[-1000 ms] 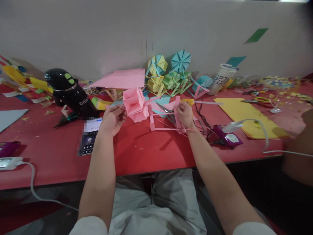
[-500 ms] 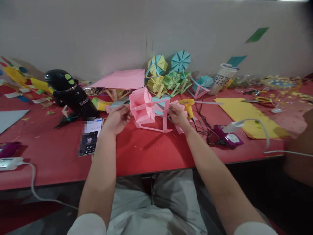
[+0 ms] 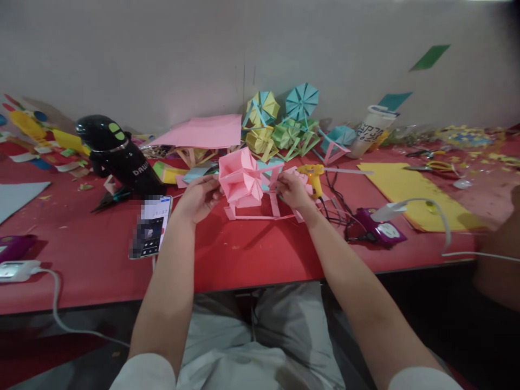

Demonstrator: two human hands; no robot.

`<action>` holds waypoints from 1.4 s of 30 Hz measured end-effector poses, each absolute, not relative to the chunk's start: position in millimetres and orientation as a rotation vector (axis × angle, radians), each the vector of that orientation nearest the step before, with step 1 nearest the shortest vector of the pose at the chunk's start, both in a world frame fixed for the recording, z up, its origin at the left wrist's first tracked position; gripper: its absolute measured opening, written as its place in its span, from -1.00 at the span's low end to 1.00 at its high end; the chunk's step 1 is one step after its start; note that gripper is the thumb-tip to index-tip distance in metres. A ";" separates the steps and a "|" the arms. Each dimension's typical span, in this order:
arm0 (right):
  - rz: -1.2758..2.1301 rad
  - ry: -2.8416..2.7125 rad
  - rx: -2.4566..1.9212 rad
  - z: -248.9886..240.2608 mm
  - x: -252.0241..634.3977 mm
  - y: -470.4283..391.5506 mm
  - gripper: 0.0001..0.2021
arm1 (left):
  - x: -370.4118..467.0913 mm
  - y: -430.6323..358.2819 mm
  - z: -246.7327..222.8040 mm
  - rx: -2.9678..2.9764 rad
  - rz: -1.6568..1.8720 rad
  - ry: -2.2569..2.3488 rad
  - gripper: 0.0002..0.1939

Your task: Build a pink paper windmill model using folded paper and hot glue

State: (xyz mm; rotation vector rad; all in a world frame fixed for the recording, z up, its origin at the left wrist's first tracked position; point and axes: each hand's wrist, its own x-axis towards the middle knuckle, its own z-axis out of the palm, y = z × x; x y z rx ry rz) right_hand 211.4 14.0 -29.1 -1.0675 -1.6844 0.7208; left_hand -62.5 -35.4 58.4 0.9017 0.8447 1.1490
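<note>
A pink folded-paper wheel model [image 3: 241, 179] stands just above the red table between both hands, its pleated wheel at the left and a frame of paper strips at the right. My left hand [image 3: 201, 197] closes its fingertips on the wheel's left side; part of that grip is hidden. At the other end, my right hand [image 3: 293, 189] pinches the upper part of the strip frame. Close behind that hand lies a yellow hot glue gun [image 3: 312, 176] with a glue stick out of its back.
A phone [image 3: 152, 227] lies left of my forearm, near a leaning black bottle [image 3: 122, 162]. Several coloured paper wheels [image 3: 301, 102] stand by the wall. To the right are a purple power socket [image 3: 381, 225] with cables, yellow paper sheets [image 3: 418, 197] and scissors [image 3: 436, 167]. Another person's arm [image 3: 499, 244] shows at the right edge.
The pink model has turned slightly, with its wheel shifted a little right and its lower strip now nearly level. Both hands have stayed on it and moved only slightly.
</note>
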 end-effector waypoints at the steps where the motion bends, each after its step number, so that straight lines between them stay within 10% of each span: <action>1: 0.715 -1.691 -1.067 -28.0 211.3 13.3 -0.82 | -62.4 -35.8 59.2 0.903 1.150 0.842 -0.86; 42: 0.980 -1.435 -1.126 6.4 210.6 -22.6 -0.53 | -64.5 -20.8 27.9 1.245 1.080 1.020 -0.73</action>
